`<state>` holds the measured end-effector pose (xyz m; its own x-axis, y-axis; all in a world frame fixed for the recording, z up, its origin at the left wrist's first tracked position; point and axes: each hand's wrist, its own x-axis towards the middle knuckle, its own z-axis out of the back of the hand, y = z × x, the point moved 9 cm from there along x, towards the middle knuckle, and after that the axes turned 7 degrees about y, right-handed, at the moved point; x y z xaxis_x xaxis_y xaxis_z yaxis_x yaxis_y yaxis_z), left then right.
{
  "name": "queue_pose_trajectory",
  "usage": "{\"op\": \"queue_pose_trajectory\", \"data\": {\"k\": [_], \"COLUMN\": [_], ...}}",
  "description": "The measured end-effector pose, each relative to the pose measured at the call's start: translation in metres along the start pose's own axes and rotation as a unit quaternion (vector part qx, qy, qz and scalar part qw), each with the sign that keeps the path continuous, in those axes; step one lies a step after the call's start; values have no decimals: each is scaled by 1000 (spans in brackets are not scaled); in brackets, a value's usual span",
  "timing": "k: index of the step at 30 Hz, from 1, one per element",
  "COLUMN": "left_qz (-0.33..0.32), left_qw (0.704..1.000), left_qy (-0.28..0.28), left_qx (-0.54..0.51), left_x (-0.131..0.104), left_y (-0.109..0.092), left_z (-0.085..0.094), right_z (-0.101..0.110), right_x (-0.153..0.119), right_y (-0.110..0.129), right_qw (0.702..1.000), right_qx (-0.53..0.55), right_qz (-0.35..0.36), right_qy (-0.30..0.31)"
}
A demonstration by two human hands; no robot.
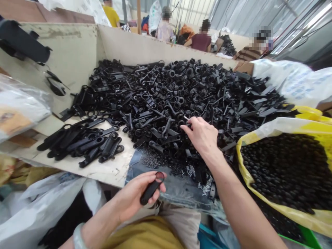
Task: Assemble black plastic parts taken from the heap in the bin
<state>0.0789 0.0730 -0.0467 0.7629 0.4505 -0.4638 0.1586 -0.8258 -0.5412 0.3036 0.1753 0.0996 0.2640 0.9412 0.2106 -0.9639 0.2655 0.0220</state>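
In my left hand [140, 192], close to my lap, is a black plastic part [150, 192] with a ring at its upper end; the fingers wrap round it. My right hand [202, 133] reaches over the front of a large heap of black plastic parts [166, 90]. A small shiny metal piece [186, 118] shows at its pinched thumb and forefinger; its kind is too small to tell. Below that hand, small silver screws [206, 185] and tiny dark pieces [153, 159] lie on a dark sheet [176, 186].
Long black parts [85, 141] are laid in a pile on the pale board at left. A yellow-rimmed bag [249, 180] full of small black pieces stands at right. Wooden walls [155, 45] enclose the heap behind. Several people sit beyond; a white sack [290, 79] lies at right.
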Motion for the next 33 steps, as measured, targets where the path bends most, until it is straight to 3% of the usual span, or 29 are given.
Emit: {"op": "queue_pose_trajectory", "data": {"k": [2,4,7,10,12,15,18,22,29,33], "left_qz": [0,-9,-24,-17,-17,-35,-41,-50,-46,-34], "left_qw": [1000,999,999,999,1000,999,997,993,988,973], "left_qy": [7,5,-9,-7,-2,-11,-33,-45,-34,-28], "left_qx": [-21,-33,-35,-32,-22,13,57,95,143,227], "left_x": [0,-1,-4,-6,-7,-9,-12,-16,-22,-25], "left_y": [-1,-2,-4,-3,-3,-5,-1,1,-1,-4], "left_z": [-1,1,4,-1,-7,-12,-8,-3,-11,-16], "right_z": [2,9,10,-10,-18,-31,-37,-36,-30,-25], "right_x": [-5,-21,-65,-116,-145,-166,-169,-166,-172,-176], "right_y": [-7,-17,-20,16,46,65,66,61,68,72], "right_qw": [999,984,922,868,844,853,862,862,862,867], "right_qx": [48,169,384,492,519,496,477,473,457,432], "right_qz": [-4,-10,-11,36,102,135,147,152,197,232], "right_qy": [-14,-46,-52,58,90,92,93,99,94,93]}}
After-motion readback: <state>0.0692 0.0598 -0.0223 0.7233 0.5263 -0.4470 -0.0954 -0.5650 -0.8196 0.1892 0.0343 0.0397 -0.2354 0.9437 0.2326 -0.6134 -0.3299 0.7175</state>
